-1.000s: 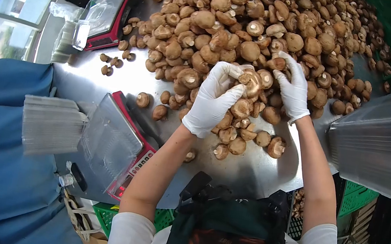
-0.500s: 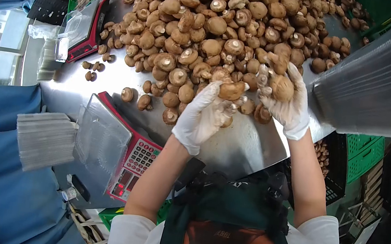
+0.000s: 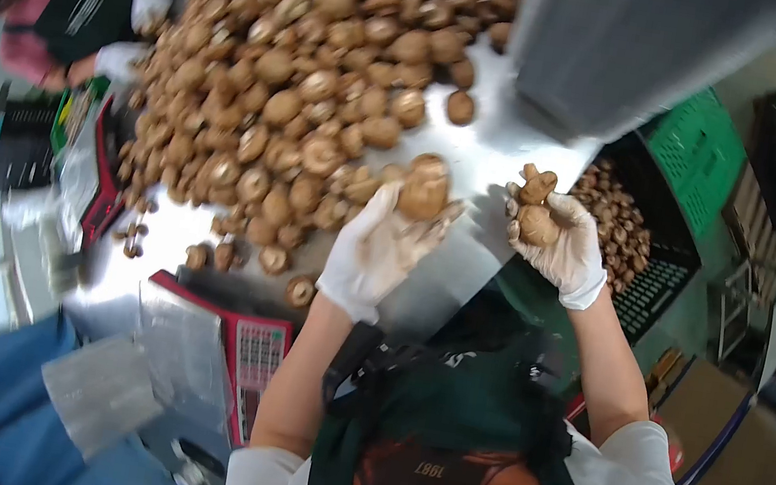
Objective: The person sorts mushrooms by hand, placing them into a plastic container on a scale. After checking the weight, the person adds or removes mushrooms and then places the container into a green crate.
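Both my hands wear white gloves. My left hand (image 3: 376, 256), palm up, holds a large brown shiitake mushroom (image 3: 425, 188) between thumb and fingers, close to the near edge of the mushroom pile (image 3: 278, 106). My right hand (image 3: 568, 249) is closed around a couple of shiitake mushrooms (image 3: 538, 226), one with its stem pointing up. It is over the right table edge, beside a black crate (image 3: 652, 300) that holds many small mushrooms. Some fingers of both hands are partly hidden by the mushrooms.
A red scale (image 3: 257, 364) with plastic on it stands at my left, near a stack of clear trays (image 3: 100, 390). A grey metal column (image 3: 616, 56) rises at the table's right. A green crate (image 3: 697, 153) stands behind it. Across the table, a co-worker's gloved hands (image 3: 124, 61) touch the pile.
The view has turned to the right, showing more of the black crate. My right hand has moved from the pile to beside that crate with its mushrooms. My left hand still holds a mushroom.
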`<state>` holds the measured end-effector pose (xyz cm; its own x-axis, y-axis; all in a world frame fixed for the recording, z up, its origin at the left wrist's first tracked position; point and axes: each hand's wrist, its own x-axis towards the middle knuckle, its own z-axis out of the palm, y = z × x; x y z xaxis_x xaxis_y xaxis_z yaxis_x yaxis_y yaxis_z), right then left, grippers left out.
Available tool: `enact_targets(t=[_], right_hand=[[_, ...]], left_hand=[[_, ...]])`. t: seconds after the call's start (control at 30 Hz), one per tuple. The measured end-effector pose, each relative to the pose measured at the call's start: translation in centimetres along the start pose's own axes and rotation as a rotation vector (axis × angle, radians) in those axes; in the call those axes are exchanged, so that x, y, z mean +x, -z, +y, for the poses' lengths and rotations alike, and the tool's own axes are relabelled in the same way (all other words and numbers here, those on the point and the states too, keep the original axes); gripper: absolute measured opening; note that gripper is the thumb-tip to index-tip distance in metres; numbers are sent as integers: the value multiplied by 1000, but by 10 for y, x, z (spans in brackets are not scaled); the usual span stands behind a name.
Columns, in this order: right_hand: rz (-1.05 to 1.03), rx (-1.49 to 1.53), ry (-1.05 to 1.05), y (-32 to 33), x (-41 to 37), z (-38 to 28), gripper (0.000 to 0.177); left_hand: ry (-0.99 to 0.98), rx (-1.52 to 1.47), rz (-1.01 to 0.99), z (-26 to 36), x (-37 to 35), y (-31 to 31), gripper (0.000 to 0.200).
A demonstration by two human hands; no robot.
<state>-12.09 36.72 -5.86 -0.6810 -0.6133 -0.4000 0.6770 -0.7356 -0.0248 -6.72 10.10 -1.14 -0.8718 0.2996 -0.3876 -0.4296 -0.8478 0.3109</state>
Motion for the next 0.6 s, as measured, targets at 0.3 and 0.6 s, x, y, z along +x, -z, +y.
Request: enact_targets(t=[0.3,0.6], right_hand=[[520,279,689,132,-76,-84,74],[547,-211,515,94,-17,-141,32]], left_hand=[[-300,1359,72,-41,38,31,36],[-667,2024,-93,-86,66,13,46]])
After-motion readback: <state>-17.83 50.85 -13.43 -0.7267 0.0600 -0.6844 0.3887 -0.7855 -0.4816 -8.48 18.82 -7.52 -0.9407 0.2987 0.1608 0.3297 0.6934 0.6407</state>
